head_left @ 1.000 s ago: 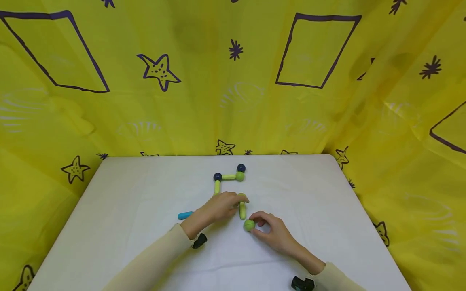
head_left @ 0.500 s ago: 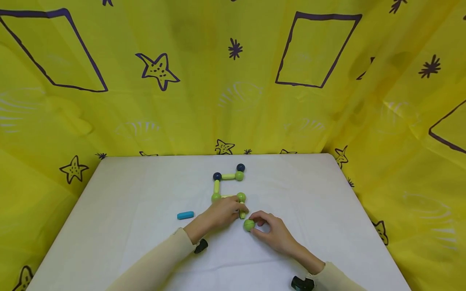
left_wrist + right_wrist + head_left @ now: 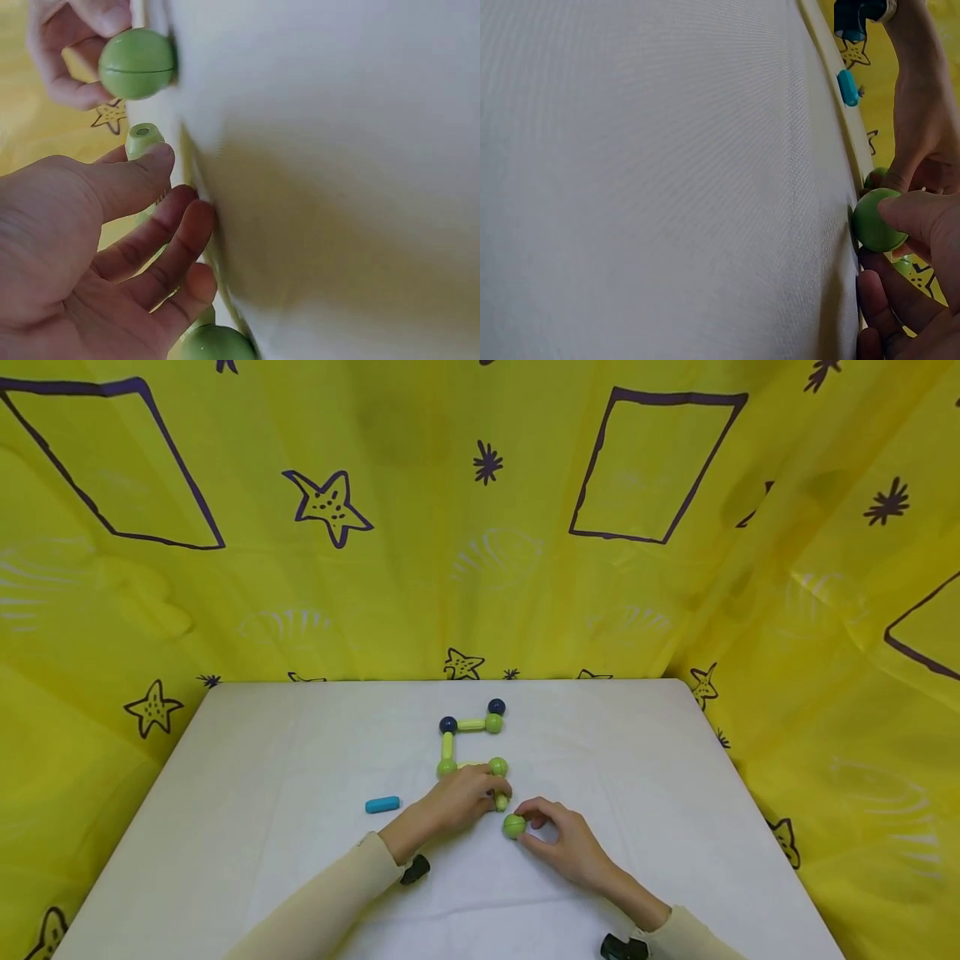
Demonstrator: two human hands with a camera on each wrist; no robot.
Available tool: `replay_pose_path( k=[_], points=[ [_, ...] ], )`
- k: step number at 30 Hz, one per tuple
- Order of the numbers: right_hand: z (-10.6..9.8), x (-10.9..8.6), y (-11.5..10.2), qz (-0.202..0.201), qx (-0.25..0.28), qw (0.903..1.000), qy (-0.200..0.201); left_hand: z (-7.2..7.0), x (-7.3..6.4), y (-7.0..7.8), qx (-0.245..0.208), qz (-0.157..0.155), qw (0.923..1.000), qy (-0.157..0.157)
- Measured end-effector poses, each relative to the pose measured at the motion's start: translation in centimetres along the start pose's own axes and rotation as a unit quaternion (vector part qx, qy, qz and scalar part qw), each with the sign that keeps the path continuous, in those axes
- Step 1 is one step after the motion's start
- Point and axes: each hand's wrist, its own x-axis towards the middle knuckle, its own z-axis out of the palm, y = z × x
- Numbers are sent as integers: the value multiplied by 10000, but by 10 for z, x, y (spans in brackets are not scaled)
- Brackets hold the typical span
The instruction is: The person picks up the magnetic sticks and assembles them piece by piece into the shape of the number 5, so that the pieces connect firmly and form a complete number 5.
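Observation:
My left hand (image 3: pixel 459 800) pinches a light green rod (image 3: pixel 502 805) between thumb and forefinger. The rod's bare near end, with a small round recess, shows in the left wrist view (image 3: pixel 143 133). Its far end lies by a green ball (image 3: pixel 498 767). My right hand (image 3: pixel 573 845) holds another green ball (image 3: pixel 513 826) with thumb and fingertips, low at the table; a narrow gap parts this ball from the rod. Beyond the left hand, a chain of green rods (image 3: pixel 447 746) and balls runs on, with a green corner ball (image 3: pixel 446 767) and a dark blue ball (image 3: pixel 448 725).
A blue rod (image 3: pixel 382 804) lies loose to the left of my left hand. At the chain's far end, a dark blue ball (image 3: pixel 497 707) sits against a green ball (image 3: pixel 493 723). A yellow patterned curtain (image 3: pixel 420 568) hangs behind the white table (image 3: pixel 637 760).
My left hand has drawn slightly nearer and its fingers have slid down the rod, uncovering two green balls and the blue rod. The right hand and its ball have hardly moved.

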Motion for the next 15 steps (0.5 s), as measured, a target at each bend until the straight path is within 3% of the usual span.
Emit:
replay_pose_path(
  k=[3, 7, 11, 15],
  points=[
    [0, -1, 0, -36, 8, 10000, 34, 0, 1, -3, -779, -136, 9969, 27],
    [1, -2, 1, -60, 21, 10000, 59, -2, 2, -5, -1632, -227, 9862, 159],
    [1, -3, 1, -76, 39, 9999, 71, -3, 4, -6, -1959, -188, 9801, 269],
    [2, -2, 1, -114, 30, 9999, 113, -2, 3, -7, -1892, -145, 9813, 331]
  ],
)
